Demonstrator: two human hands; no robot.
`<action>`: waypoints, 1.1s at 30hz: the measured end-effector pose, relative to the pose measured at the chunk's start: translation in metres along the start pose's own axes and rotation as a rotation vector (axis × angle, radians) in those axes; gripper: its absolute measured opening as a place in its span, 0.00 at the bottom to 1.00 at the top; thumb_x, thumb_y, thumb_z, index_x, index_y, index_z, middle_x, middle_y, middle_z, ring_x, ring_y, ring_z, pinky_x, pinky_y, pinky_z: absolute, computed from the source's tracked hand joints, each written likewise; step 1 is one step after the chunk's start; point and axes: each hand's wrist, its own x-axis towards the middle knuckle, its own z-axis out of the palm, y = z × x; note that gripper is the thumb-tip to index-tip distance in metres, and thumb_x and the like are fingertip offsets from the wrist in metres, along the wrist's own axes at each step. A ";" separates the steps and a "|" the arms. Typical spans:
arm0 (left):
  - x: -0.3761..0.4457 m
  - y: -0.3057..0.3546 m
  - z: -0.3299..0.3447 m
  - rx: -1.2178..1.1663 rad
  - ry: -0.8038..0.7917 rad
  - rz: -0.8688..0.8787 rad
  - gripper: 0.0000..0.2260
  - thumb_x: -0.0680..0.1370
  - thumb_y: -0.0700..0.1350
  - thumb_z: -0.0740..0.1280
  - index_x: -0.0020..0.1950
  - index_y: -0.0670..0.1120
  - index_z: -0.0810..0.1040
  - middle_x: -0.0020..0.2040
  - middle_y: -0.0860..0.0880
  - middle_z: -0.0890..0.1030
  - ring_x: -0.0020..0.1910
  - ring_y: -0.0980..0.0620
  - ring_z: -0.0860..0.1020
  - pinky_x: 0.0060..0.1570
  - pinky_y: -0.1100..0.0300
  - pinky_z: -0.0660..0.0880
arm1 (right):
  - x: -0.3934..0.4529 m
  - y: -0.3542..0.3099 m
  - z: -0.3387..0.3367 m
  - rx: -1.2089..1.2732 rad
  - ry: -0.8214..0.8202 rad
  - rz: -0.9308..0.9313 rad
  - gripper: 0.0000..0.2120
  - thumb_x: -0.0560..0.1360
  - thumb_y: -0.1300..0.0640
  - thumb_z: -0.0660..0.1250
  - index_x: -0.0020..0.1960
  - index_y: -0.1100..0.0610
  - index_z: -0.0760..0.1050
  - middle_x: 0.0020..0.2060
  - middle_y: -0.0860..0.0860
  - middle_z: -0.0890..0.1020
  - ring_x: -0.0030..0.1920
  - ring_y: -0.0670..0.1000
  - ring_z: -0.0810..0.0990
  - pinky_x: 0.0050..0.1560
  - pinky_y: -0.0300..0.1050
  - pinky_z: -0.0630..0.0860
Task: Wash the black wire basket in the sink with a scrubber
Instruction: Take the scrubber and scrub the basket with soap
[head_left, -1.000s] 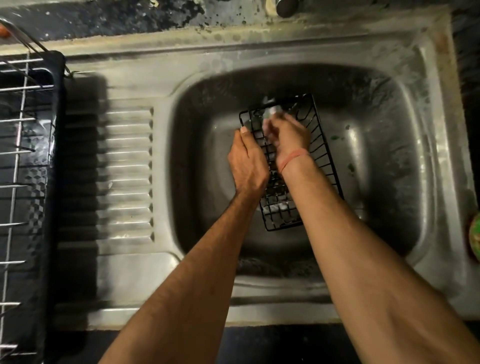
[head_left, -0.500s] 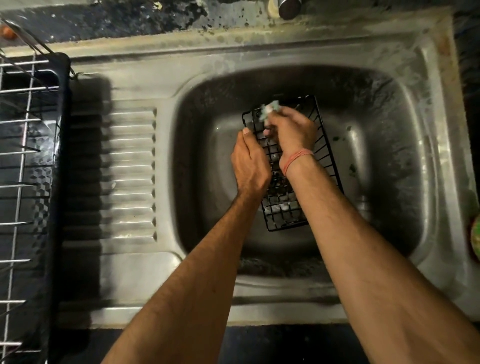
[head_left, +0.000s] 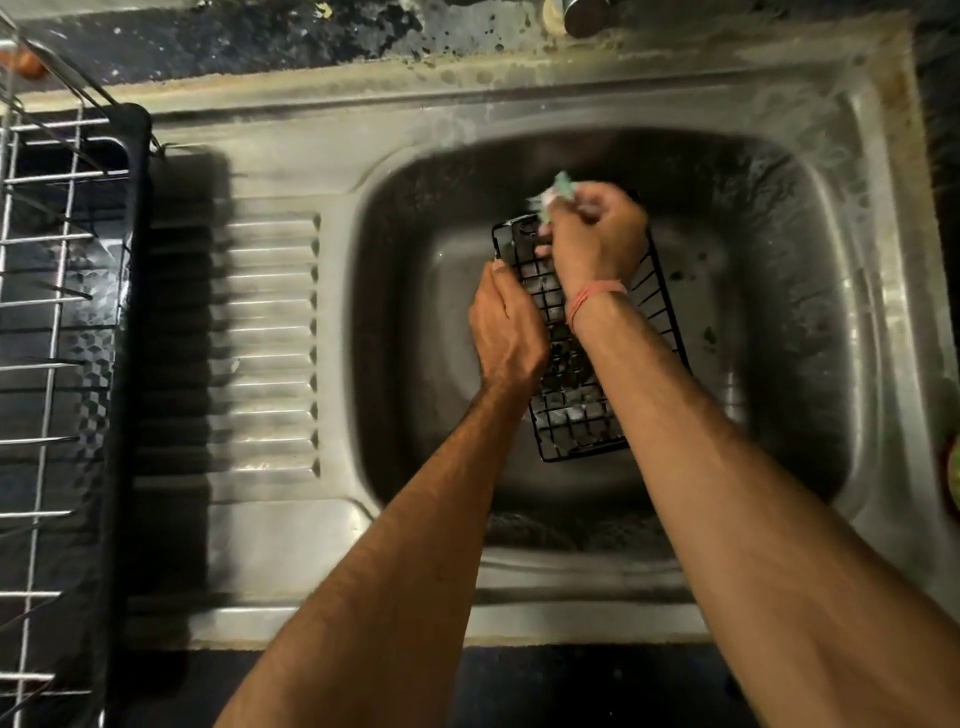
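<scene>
A black wire basket (head_left: 576, 415) lies in the bowl of the steel sink (head_left: 415, 364), its long side running away from me. My left hand (head_left: 506, 327) grips the basket's left rim near the far corner. My right hand (head_left: 597, 239), with a red thread round the wrist, holds a soapy green scrubber (head_left: 558, 191) against the basket's far end. Both forearms cover much of the basket's middle and right side.
A ribbed draining board (head_left: 265, 338) lies left of the bowl. Beyond it, a metal dish rack on a black tray (head_left: 67, 364) fills the left edge. The tap base (head_left: 582, 15) sits at the top. A green-and-red object (head_left: 953, 473) shows at the right edge.
My right hand has moved with the scrubber towards the basket's far right end. My left hand has kept its hold on the left rim.
</scene>
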 end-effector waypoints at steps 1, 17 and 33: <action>0.000 -0.001 0.001 -0.003 0.009 -0.005 0.17 0.91 0.50 0.50 0.55 0.48 0.77 0.44 0.60 0.73 0.44 0.67 0.74 0.48 0.68 0.68 | 0.006 -0.001 -0.004 -0.084 0.082 -0.063 0.06 0.77 0.58 0.76 0.53 0.54 0.83 0.44 0.48 0.87 0.41 0.46 0.87 0.37 0.47 0.85; 0.003 -0.006 0.004 0.016 0.043 0.029 0.15 0.90 0.45 0.52 0.45 0.48 0.70 0.39 0.53 0.68 0.34 0.67 0.69 0.36 0.70 0.70 | 0.034 -0.038 -0.086 -1.146 -0.245 -0.807 0.13 0.81 0.63 0.70 0.64 0.55 0.83 0.56 0.53 0.81 0.55 0.58 0.82 0.58 0.58 0.82; -0.014 -0.026 -0.012 0.192 -0.075 -0.040 0.40 0.73 0.32 0.74 0.81 0.50 0.63 0.75 0.48 0.71 0.75 0.47 0.68 0.78 0.49 0.69 | -0.019 -0.034 -0.134 -0.959 -0.186 -0.457 0.09 0.75 0.54 0.79 0.55 0.49 0.86 0.49 0.47 0.88 0.46 0.46 0.86 0.50 0.44 0.85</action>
